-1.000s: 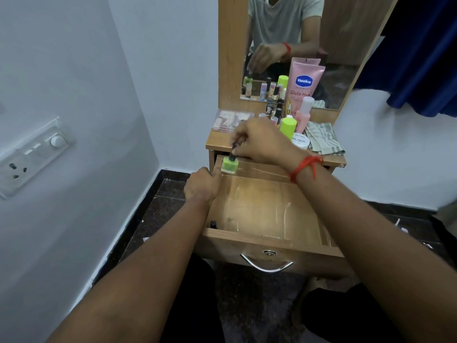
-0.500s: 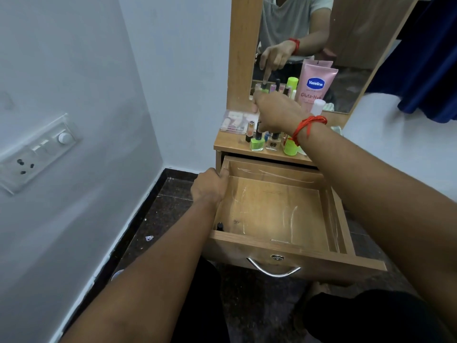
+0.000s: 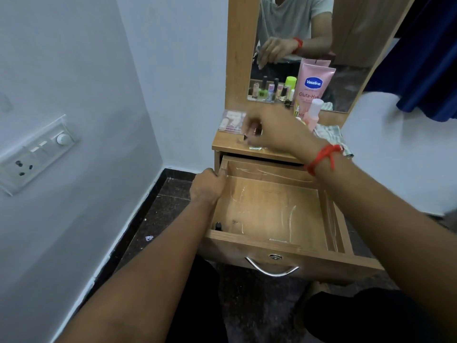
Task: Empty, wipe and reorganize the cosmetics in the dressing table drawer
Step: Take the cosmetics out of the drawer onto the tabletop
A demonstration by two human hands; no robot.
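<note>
The right hand (image 3: 274,131), blurred with its grip unclear, has moved from the drawer (image 3: 272,241) up to the tabletop (image 3: 227,144) at upper centre; the left hand (image 3: 207,188) still curls around the drawer's side, and emptying is nearly done, with one small dark bottle (image 3: 218,226) left inside.

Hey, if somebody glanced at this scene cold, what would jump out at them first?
Probably the pulled-out wooden drawer, nearly bare, with one small dark bottle in its near left corner. The left hand grips its left wall, while the right hand is blurred over the tabletop, below the pink Vaseline tube against the mirror.

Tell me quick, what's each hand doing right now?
Left hand: closed, gripping the left wall of the open drawer.
Right hand: over the tabletop, blurred; cannot tell if it holds anything.
</note>
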